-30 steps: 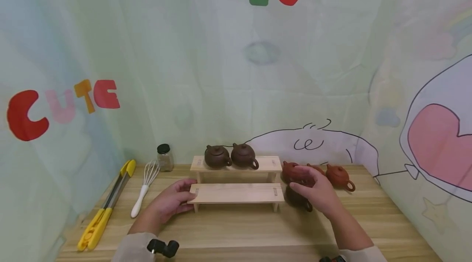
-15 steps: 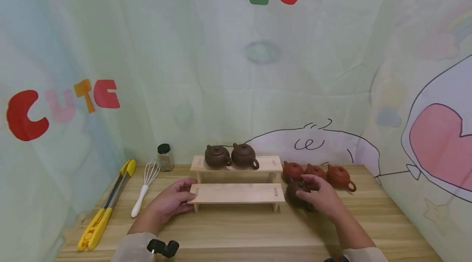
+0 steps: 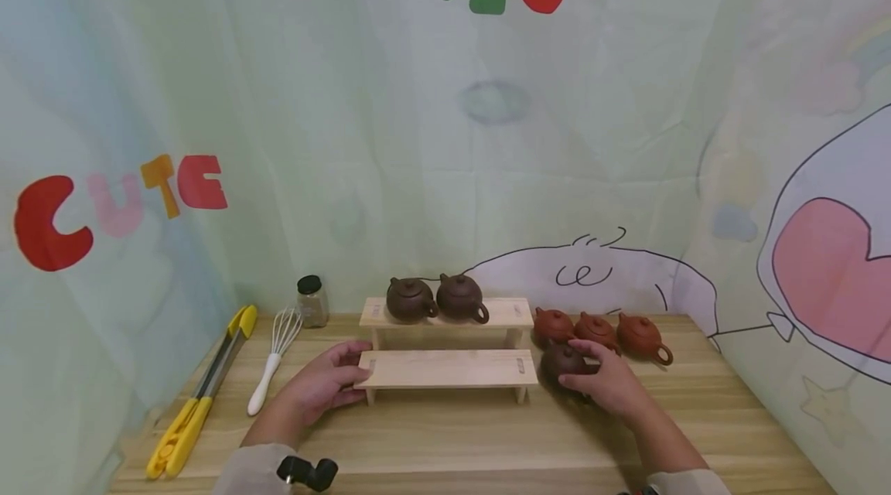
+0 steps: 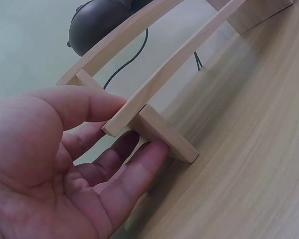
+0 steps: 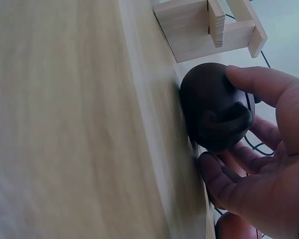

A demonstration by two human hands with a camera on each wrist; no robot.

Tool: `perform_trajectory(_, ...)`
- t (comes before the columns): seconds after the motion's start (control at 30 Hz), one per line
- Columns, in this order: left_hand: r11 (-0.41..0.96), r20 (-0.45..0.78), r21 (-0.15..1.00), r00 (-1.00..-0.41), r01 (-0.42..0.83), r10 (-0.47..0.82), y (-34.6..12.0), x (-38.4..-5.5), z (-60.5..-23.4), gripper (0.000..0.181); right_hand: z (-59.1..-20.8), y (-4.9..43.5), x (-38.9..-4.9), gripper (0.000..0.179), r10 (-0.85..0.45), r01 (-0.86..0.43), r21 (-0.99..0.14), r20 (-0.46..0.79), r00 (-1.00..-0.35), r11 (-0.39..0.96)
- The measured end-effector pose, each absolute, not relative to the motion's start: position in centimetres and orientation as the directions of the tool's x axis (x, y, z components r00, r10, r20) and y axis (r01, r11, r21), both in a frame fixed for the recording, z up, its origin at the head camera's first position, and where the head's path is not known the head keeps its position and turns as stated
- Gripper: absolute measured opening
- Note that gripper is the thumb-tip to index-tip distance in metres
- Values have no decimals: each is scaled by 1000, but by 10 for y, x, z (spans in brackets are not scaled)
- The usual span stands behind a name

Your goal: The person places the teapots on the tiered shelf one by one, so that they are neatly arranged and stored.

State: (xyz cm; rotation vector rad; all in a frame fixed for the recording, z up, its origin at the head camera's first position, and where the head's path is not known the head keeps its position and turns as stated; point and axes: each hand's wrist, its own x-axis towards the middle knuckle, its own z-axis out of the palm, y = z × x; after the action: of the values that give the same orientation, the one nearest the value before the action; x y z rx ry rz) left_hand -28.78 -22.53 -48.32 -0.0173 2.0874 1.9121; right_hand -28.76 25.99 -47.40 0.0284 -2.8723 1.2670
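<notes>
In the head view my left hand (image 3: pixel 323 388) holds the left end of a two-step wooden stand (image 3: pixel 448 370). The left wrist view shows its thumb on the end of the lower board (image 4: pixel 164 74) and fingers against the leg (image 4: pixel 164 132) beneath. My right hand (image 3: pixel 612 383) grips a dark brown teapot (image 3: pixel 562 362) just right of the stand, thumb and fingers on opposite sides of its body. Seen from the right wrist, the teapot's looped handle (image 5: pixel 229 122) faces the palm. Two more dark teapots, one left (image 3: pixel 409 300) and one right (image 3: pixel 459 298), sit on the upper step.
Three reddish-brown teapots (image 3: pixel 640 338) line up behind the right hand, close to the held one. On the left lie yellow-handled tongs (image 3: pixel 202 394) and a white-handled whisk (image 3: pixel 271 363). A black-lidded jar (image 3: pixel 312 303) stands by the back curtain (image 3: pixel 390 131).
My right hand has come down from over the dark teapot and closed its thumb and fingers around it. My left hand has stayed on the stand's end.
</notes>
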Motion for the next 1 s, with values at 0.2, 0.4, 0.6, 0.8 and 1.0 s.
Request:
perform_trajectory(0.2, 107, -228, 972, -953, -210, 199, -226, -288, -485, 64, -475, 259, -287, 75, -14, -17, -738, 11, -1000, 675)
perform_trajectory(0.4, 115, -232, 970, -953, -213, 195, -226, -288, -486, 63, -478, 260, -289, 74, -14, -27, -742, 23, -1000, 670)
perform_trajectory(0.6, 116, -233, 970, -953, -213, 196, -227, -290, -488, 63, -478, 260, -289, 73, -21, -39, -750, 34, -999, 661)
perform_trajectory(0.8, 114, -230, 971, -953, -211, 196, -227, -289, -486, 62, -471, 259, -287, 73, -28, -43, -753, 33, -999, 657)
perform_trajectory(1.0, 116, -236, 969, -952, -217, 196, -226, -288, -484, 62, -456, 258, -284, 73, -22, -37, -775, 29, -999, 630)
